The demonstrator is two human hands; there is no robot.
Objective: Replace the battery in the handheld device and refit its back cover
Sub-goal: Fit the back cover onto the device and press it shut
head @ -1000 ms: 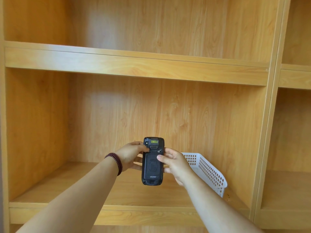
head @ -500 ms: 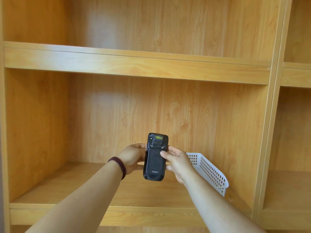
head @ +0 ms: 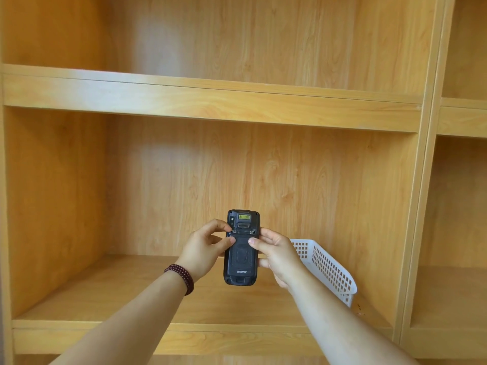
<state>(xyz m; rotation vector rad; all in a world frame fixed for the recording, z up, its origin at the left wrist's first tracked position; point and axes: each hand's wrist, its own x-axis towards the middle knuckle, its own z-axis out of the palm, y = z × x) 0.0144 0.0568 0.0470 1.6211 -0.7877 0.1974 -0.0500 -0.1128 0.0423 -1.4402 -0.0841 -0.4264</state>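
Hands are holding a black handheld device (head: 241, 248) upright in the air in front of a wooden shelf unit (head: 210, 101), back cover (head: 241, 255) facing the camera and seated on the body. The left hand (head: 204, 248) is gripping the device's left edge, its fingers (head: 224, 225) curling onto the upper-left screw. The right hand (head: 276, 252) is clasping the right edge, thumb lying on the cover. A beaded bracelet (head: 181, 276) is circling the left wrist. A white perforated basket (head: 326, 267) is sitting on the shelf board (head: 105, 293) behind the right hand.
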